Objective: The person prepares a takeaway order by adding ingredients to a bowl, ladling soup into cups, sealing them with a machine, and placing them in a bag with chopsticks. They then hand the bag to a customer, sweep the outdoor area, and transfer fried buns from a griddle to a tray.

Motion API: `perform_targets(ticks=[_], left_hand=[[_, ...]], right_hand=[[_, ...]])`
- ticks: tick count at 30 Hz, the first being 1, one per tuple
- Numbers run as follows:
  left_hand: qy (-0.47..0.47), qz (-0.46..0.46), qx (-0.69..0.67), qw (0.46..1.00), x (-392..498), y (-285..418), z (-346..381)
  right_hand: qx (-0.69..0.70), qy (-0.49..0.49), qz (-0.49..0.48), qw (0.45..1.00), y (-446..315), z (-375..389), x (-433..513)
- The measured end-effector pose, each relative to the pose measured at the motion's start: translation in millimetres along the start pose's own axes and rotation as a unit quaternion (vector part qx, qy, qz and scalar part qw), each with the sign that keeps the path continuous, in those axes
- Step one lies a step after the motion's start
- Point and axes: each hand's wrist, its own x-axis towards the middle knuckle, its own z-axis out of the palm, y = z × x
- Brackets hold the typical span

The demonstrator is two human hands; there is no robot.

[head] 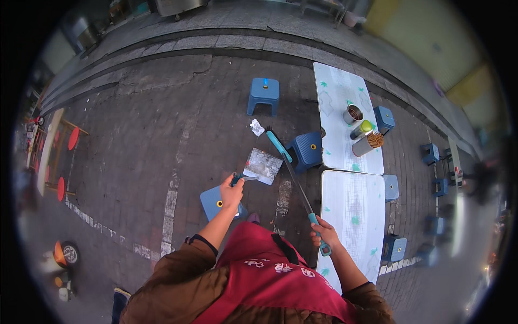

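Observation:
My left hand (232, 193) grips the dark teal handle of a long-handled dustpan (265, 162), whose greyish, dirt-marked pan is low over the pavement. In my right hand (325, 235) is the teal grip of a broom (298, 184) with a dark shaft. The teal broom head (278, 145) slants away, its dark bristles just beside a crumpled white tissue (256, 127) on the ground. That tissue lies beyond the pan's far edge, apart from it.
Blue plastic stools stand ahead (264, 91), against the table edge (307, 152) and by my left forearm (211, 202). Two white tables (338, 156) (352, 251) join on the right. One bears a metal pot (353, 115), a green-capped container (361, 129) and a chopstick holder (361, 148).

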Motion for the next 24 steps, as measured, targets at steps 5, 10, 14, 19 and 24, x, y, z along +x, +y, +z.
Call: perform_targets(ticks=[5, 10, 14, 19, 24], left_hand=[[0.016, 0.010, 0.031, 0.999, 84, 41, 11], [0.044, 0.014, 0.108, 0.993, 166, 68, 16], [0.065, 0.028, 0.205, 0.976, 252, 82, 24], [0.088, 0.007, 0.368, 0.926, 351, 120, 20], [0.059, 0.006, 0.406, 0.912, 410, 173, 10]], right_hand=[[-0.099, 0.007, -0.018, 0.995, -100, 54, 66], [-0.188, 0.014, -0.036, 0.981, -186, 92, 166], [-0.170, 0.018, -0.005, 0.985, -248, 133, 270], [-0.232, -0.030, 0.066, 0.970, -255, 187, 315], [-0.105, -0.077, 0.208, 0.969, -315, 184, 291]])
